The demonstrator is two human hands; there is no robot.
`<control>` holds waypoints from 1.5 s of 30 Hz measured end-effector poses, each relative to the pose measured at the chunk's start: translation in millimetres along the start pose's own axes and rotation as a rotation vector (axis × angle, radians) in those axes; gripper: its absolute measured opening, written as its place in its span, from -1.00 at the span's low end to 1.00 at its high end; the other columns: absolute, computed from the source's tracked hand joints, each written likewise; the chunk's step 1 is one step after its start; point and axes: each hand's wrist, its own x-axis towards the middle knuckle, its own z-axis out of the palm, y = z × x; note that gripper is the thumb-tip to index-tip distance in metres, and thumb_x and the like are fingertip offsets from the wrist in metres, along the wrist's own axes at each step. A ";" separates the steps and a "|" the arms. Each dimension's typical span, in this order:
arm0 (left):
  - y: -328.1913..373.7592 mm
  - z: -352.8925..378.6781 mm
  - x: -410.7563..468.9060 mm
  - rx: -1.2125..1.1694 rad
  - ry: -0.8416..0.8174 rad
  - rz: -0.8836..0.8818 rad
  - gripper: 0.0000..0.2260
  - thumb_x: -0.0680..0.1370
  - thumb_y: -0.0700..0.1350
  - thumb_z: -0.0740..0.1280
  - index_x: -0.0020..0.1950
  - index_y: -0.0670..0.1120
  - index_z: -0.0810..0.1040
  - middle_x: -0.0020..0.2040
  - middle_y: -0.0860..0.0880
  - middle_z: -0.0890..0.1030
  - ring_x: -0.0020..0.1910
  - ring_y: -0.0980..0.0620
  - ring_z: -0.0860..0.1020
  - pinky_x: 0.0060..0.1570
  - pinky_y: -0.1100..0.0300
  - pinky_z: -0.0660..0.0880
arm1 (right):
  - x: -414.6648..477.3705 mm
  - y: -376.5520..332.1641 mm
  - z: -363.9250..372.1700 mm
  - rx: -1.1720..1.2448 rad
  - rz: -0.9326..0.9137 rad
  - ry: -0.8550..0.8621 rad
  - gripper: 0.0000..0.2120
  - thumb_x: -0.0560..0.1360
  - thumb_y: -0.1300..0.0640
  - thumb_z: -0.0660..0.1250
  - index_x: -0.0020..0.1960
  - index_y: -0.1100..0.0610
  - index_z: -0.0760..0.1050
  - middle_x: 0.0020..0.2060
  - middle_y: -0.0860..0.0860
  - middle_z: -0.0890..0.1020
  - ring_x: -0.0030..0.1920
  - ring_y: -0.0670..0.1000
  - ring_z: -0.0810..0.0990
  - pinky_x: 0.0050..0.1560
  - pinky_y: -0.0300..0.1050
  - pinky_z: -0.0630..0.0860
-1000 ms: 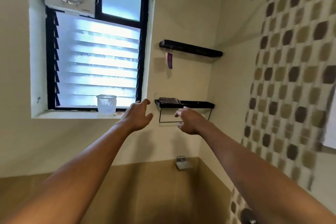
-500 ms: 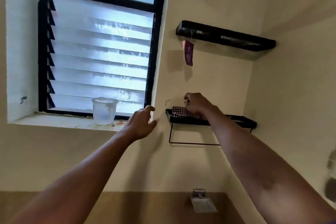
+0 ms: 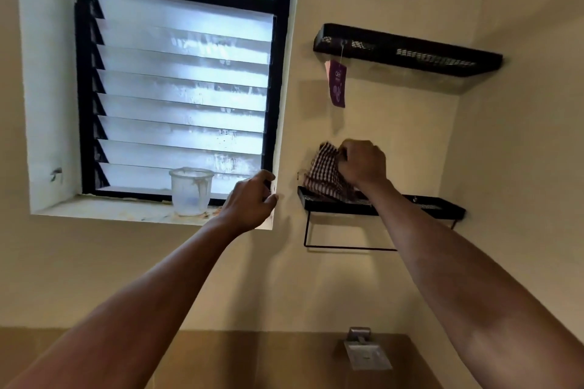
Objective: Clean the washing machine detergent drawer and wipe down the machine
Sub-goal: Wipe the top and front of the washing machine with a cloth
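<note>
Right hand [image 3: 363, 164] grips a checked cloth [image 3: 322, 172], fingers curled round its top edge; the cloth's lower part rests on the lower black wire shelf [image 3: 436, 207]. Left hand [image 3: 249, 202], loosely curled, holds nothing, beside the window sill [image 3: 126, 210] near a cloudy plastic cup [image 3: 191, 191]

On my feed I see two bare arms: the left arm [image 3: 142, 309] and the right arm [image 3: 458, 294] are uncovered from wrist to frame edge. The left hand [image 3: 249, 199] and right hand [image 3: 363, 164] are bare as well.
</note>
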 end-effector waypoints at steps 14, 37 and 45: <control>74.8 -92.0 -192.5 -0.781 0.012 -0.202 -0.69 0.64 0.09 0.35 0.26 -0.08 0.65 0.07 -0.08 0.73 0.05 -0.06 0.71 0.02 -0.05 0.69 | -197.4 -137.8 -126.2 0.679 0.223 -0.026 -0.87 0.49 -0.01 0.48 -0.13 0.04 0.65 -0.20 -0.05 0.72 -0.14 -0.03 0.68 -0.09 -0.12 0.56; 5.2 -183.9 -596.5 -0.273 -0.428 -0.877 -0.79 0.64 -0.17 0.34 0.06 -0.32 0.65 0.05 -0.28 0.70 -0.06 -0.10 0.61 -0.06 0.05 0.51 | -661.4 -349.3 -132.1 1.070 0.556 -0.818 -0.88 0.57 0.33 0.38 0.09 0.31 0.62 -0.13 0.17 0.66 -0.19 0.04 0.58 -0.10 0.00 0.57; 16.1 -254.9 -686.5 -0.307 -0.301 -0.868 -0.71 0.63 -0.06 0.40 -0.06 -0.31 0.65 -0.13 -0.26 0.70 -0.18 -0.05 0.61 -0.15 0.04 0.50 | -744.7 -399.0 -193.6 1.352 0.221 -0.986 -0.58 0.53 0.08 0.53 0.34 0.15 0.57 0.14 0.04 0.73 0.17 0.02 0.71 0.18 -0.03 0.64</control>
